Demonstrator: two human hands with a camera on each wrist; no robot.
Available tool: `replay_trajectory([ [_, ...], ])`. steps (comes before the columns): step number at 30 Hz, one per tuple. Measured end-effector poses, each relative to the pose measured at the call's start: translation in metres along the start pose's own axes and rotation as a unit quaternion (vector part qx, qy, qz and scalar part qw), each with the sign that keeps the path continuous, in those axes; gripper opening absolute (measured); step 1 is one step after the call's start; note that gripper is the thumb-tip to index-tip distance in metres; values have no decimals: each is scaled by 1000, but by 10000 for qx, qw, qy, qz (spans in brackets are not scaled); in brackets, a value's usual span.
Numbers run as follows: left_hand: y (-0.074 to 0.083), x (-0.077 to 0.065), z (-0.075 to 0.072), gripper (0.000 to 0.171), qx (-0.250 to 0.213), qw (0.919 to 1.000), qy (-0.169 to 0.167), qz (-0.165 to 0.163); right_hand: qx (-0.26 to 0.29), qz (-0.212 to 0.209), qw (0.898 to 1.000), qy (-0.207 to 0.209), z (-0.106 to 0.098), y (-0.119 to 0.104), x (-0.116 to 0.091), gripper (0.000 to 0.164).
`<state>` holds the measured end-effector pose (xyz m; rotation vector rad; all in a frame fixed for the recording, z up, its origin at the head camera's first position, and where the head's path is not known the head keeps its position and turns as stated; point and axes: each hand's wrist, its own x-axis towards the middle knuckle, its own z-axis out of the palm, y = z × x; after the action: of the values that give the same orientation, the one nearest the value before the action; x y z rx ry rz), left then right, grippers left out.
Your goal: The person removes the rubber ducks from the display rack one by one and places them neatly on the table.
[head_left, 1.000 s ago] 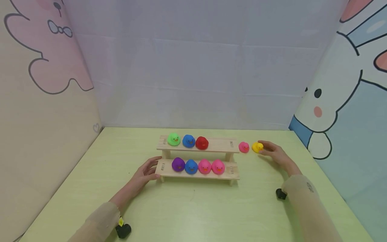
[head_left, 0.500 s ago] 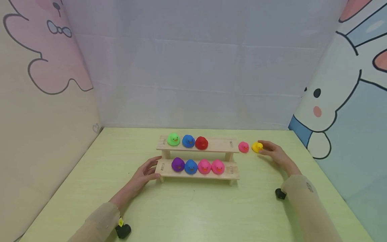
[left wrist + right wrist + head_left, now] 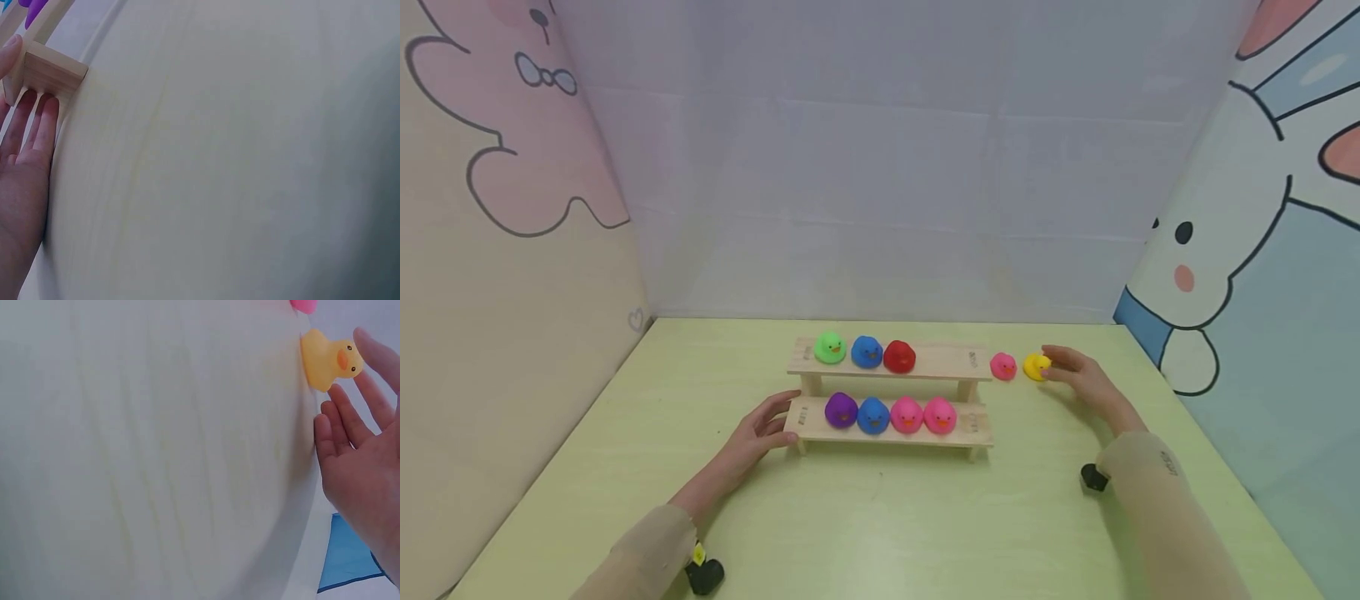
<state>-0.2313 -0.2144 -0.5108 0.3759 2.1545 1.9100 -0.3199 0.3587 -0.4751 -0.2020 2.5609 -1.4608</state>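
Observation:
A two-tier wooden rack [image 3: 925, 364] stands mid-table. My left hand [image 3: 765, 429] holds the left end of its lower shelf; in the left wrist view, the thumb [image 3: 11, 53] lies along the board and the fingers reach around the end. My right hand [image 3: 1086, 383] is beside a small yellow rubber duck [image 3: 1035, 367] on the table. Its relaxed fingers and thumb hover around the duck's head, with gaps showing in the right wrist view. Left of that duck sits a small pink rubber duck [image 3: 1003, 367], close to the rack's upper right end.
On the upper shelf are green [image 3: 830, 348], blue [image 3: 867, 352] and red [image 3: 899, 357] ducks. Along the lower shelf sit a purple duck [image 3: 841, 411], a blue duck [image 3: 873, 416] and two pink ducks [image 3: 907, 415]. Printed walls border the table [image 3: 880, 533] at the back and sides.
The fingers of my right hand have drawn back slightly from the yellow duck. My left hand, the rack and the ducks stay in place; the head view has shifted a little.

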Motion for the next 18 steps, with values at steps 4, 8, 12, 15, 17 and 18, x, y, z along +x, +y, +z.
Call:
replay_trajectory([
  [4,1,0,0,66,21,10000,-20,-21,-311,-23,9994,170,-4,-10,3,66],
  [8,1,0,0,66,42,10000,-16,-37,-509,-106,9982,314,-6,-23,8,66],
  [12,2,0,0,65,20,10000,-3,-36,-559,-337,9972,360,-5,-38,14,69],
  [15,3,-1,0,66,19,10000,-37,-31,-610,-557,9956,439,-1,-55,14,71],
  [17,3,0,0,66,28,10000,-54,-17,-613,-754,9939,520,4,-67,14,71],
  [18,2,0,0,66,29,10000,-59,-9,-564,-879,9929,561,7,-74,14,70],
])
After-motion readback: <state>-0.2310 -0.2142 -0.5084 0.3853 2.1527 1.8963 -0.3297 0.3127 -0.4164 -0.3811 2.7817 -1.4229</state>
